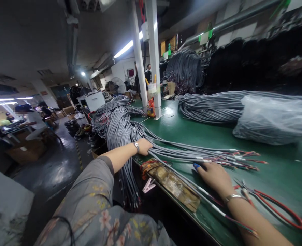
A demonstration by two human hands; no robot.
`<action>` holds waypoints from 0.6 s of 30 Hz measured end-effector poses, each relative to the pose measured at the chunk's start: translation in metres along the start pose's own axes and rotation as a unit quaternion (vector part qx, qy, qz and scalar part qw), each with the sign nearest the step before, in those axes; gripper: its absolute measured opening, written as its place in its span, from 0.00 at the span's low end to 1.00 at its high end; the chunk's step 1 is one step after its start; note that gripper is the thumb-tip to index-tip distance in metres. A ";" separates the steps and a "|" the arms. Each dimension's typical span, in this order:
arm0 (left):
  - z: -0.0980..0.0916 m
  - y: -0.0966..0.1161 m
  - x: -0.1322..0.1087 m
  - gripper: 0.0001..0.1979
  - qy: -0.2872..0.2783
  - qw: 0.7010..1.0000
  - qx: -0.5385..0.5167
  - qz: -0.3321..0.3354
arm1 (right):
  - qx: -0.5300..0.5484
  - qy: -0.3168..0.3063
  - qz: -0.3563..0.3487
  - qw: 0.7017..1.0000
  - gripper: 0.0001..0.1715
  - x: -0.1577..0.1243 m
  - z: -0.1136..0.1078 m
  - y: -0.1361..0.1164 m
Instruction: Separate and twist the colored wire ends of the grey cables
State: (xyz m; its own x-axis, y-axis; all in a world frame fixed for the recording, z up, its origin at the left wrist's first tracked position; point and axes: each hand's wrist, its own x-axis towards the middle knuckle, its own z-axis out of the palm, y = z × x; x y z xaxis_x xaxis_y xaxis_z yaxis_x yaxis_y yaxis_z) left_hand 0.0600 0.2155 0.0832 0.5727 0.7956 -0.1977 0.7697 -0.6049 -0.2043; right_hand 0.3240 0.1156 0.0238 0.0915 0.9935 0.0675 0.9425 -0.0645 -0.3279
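Note:
A long bundle of grey cables [120,126] lies across the green table [204,136] and droops over its near edge. My left hand [143,146], a watch on its wrist, is closed around the bundle near the table edge. The cables' stripped ends with red and coloured wires [232,159] fan out to the right. My right hand [213,174], with a bracelet and blue nail polish, rests on the cables close to those ends, fingers curled onto them.
Red-handled cutters [281,208] lie by my right wrist. A pink clip [148,185] and a taped brown block [175,184] sit at the table edge. More grey cable coils and a plastic bag [276,119] lie beyond. White posts [154,58] stand mid-table. Other people work at left.

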 end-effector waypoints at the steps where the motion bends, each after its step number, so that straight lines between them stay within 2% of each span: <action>1: -0.002 -0.001 0.000 0.08 0.008 1.000 -0.012 -0.005 | 0.030 -0.003 0.013 0.999 0.22 0.001 -0.002 0.002; 3: -0.009 -0.007 0.002 0.06 0.029 0.999 -0.042 -0.017 | 0.088 -0.002 0.051 0.995 0.23 0.005 -0.003 0.006; 6: -0.031 -0.026 0.005 0.05 0.089 0.991 -0.092 -0.043 | 0.136 0.027 0.084 0.987 0.23 0.009 -0.002 0.012; 8: -0.050 -0.040 0.010 0.05 0.147 0.979 -0.124 -0.070 | 0.133 0.046 0.062 0.988 0.22 0.009 0.002 0.012; 11: -0.073 -0.054 0.021 0.10 0.229 0.952 -0.170 -0.111 | 0.081 0.052 -0.008 0.995 0.20 0.007 0.005 0.009; 14: -0.081 -0.049 0.027 0.10 0.254 0.940 -0.200 -0.113 | 0.040 0.044 -0.037 0.998 0.20 0.002 0.006 0.004; 16: -0.079 -0.035 0.026 0.09 0.238 0.945 -0.204 -0.093 | 0.035 0.044 -0.046 0.997 0.20 0.001 0.006 0.001; 18: -0.072 -0.014 0.021 0.08 0.200 0.960 -0.189 -0.058 | 0.055 0.050 -0.060 0.995 0.19 0.002 0.008 0.000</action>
State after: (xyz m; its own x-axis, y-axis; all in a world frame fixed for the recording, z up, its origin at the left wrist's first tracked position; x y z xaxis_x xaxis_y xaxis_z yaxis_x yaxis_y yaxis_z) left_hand 0.0822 0.2434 0.1510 0.4816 0.8521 0.2048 0.8387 -0.5159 0.1745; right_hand 0.3215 0.1179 0.0166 0.0178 0.9788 0.2038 0.9080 0.0695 -0.4132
